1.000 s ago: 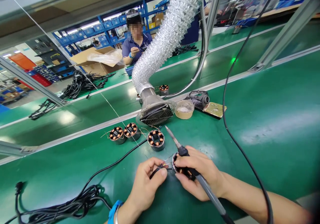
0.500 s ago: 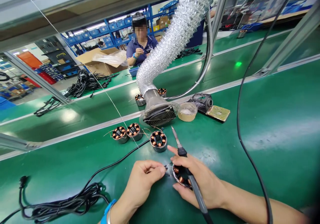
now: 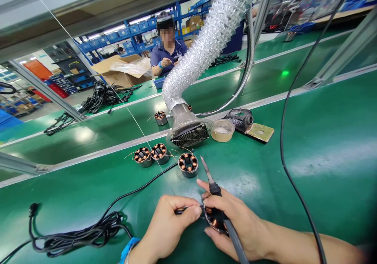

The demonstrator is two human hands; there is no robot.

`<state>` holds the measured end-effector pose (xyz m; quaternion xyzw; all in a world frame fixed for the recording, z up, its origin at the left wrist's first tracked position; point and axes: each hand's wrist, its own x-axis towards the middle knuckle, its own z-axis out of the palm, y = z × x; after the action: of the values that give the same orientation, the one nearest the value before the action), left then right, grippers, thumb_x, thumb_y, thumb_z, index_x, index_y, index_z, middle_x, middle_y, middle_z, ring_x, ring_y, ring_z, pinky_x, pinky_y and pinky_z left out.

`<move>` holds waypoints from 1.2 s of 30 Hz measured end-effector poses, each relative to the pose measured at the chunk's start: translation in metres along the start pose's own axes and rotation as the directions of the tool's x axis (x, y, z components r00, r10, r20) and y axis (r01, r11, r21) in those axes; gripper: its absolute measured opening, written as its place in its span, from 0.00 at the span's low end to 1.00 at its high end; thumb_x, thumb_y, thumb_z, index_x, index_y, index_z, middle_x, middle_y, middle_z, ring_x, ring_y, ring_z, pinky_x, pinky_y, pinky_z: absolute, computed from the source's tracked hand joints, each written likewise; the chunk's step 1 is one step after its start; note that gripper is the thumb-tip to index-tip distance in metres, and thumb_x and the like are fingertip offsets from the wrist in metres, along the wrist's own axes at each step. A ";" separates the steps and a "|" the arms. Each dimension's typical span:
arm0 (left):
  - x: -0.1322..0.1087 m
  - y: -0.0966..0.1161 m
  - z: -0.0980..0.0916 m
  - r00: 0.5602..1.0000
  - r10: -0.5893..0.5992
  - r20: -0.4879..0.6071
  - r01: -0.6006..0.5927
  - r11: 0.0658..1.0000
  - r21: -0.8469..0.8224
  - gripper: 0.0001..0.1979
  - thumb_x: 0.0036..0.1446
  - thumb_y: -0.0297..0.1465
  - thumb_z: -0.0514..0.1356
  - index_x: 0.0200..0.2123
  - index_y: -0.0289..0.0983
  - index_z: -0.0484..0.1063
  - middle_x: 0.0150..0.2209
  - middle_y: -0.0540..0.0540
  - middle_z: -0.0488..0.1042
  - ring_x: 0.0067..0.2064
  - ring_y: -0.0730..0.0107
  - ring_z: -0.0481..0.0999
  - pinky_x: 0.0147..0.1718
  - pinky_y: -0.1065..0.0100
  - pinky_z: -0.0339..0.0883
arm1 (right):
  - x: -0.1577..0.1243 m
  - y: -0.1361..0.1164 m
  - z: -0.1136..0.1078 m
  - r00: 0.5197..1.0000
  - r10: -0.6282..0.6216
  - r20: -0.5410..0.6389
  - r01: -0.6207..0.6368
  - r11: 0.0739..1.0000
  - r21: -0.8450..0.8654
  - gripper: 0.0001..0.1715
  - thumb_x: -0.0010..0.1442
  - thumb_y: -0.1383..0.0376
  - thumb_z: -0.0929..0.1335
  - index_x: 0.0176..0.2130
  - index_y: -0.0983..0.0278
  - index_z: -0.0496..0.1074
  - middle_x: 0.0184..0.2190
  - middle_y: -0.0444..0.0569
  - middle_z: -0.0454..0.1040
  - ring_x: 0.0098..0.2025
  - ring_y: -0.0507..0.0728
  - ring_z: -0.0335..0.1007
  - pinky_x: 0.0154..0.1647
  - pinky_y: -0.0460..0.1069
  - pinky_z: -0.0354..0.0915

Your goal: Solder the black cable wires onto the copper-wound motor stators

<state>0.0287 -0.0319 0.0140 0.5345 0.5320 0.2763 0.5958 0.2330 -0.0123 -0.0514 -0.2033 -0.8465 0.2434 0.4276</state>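
Between thumb and forefinger, my left hand (image 3: pixel 172 221) pinches a thin black wire (image 3: pixel 182 210) tight. It meets the stator (image 3: pixel 212 219) that my right hand (image 3: pixel 238 226) clasps on the green table (image 3: pixel 294 146), together with the iron (image 3: pixel 210 177), tip pointing away. Just beyond stand three other stators (image 3: pixel 188 164), then the hood (image 3: pixel 188 132).

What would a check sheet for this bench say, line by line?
Surface: green bench, shiny.
Job's things: stator, iron, wire.
Clutter: three spare stators, tub, stand.
Hands: left hand pinches wire; right hand holds iron and stator.
Cables: bundle at left; cord hanging at right.
Surroundings: duct, box, a person beyond.
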 end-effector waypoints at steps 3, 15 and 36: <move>0.000 -0.003 -0.002 0.999 0.031 0.037 -0.032 0.999 0.010 0.20 0.59 0.45 0.61 0.32 0.33 0.82 0.27 0.46 0.76 0.30 0.69 0.67 0.33 0.70 0.61 | 0.000 -0.001 -0.001 1.000 -0.011 0.014 0.011 1.000 0.003 0.32 0.53 0.74 0.66 0.56 0.66 0.57 0.43 0.57 0.73 0.64 0.66 0.60 0.59 0.59 0.66; 0.026 -0.029 -0.029 0.994 0.005 -0.110 -0.022 0.987 -0.157 0.30 0.57 0.55 0.57 0.34 0.30 0.77 0.23 0.43 0.77 0.24 0.70 0.75 0.25 0.71 0.67 | -0.011 -0.004 -0.011 0.999 0.033 0.003 -0.033 0.992 0.123 0.37 0.53 0.63 0.70 0.59 0.62 0.58 0.46 0.58 0.76 0.59 0.71 0.67 0.53 0.58 0.72; 0.019 -0.021 -0.003 0.908 0.414 0.070 -0.378 0.734 0.564 0.21 0.62 0.26 0.52 0.54 0.48 0.75 0.46 0.51 0.82 0.41 0.65 0.81 0.42 0.68 0.70 | 0.012 0.053 0.007 0.971 0.176 -0.164 -0.190 0.979 -0.074 0.32 0.56 0.64 0.71 0.55 0.62 0.56 0.58 0.65 0.67 0.63 0.66 0.64 0.57 0.61 0.69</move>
<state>0.0264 -0.0197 -0.0112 0.7789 0.4810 0.2423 0.3213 0.2284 0.0349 -0.0786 -0.3178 -0.7981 0.2269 0.4589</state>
